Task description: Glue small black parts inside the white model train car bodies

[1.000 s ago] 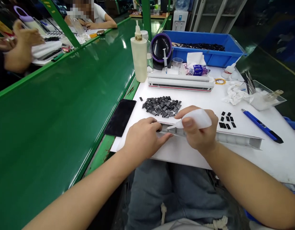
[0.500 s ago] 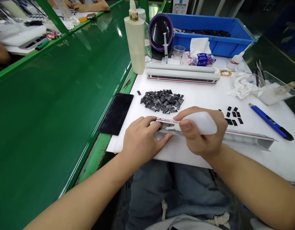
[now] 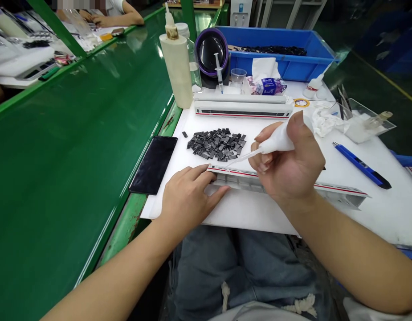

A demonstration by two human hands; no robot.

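Observation:
My left hand [image 3: 189, 198] presses its fingers down on the left end of a long white strip with a red line [image 3: 339, 192] lying on the white table [image 3: 386, 214]. A small white squeeze bottle with a thin nozzle [image 3: 275, 141] is gripped in my right hand [image 3: 291, 165], which is raised above the strip; the nozzle points down-left toward the strip's left part. A heap of small black pieces [image 3: 217, 144] lies just behind the strip.
A black phone [image 3: 154, 164] lies at the table's left edge beside the green conveyor [image 3: 75, 133]. Behind are a second white strip [image 3: 242, 108], a cream bottle [image 3: 177, 62], syringe [image 3: 219, 73], blue bin [image 3: 286, 53], tissues [image 3: 266, 80], blue knife [image 3: 359, 164]. Another person's arms show far left.
My right hand has lifted the squeeze bottle up off the strip and turned so the nozzle points down-left. The left hand stays on the strip's end. The view has shifted slightly.

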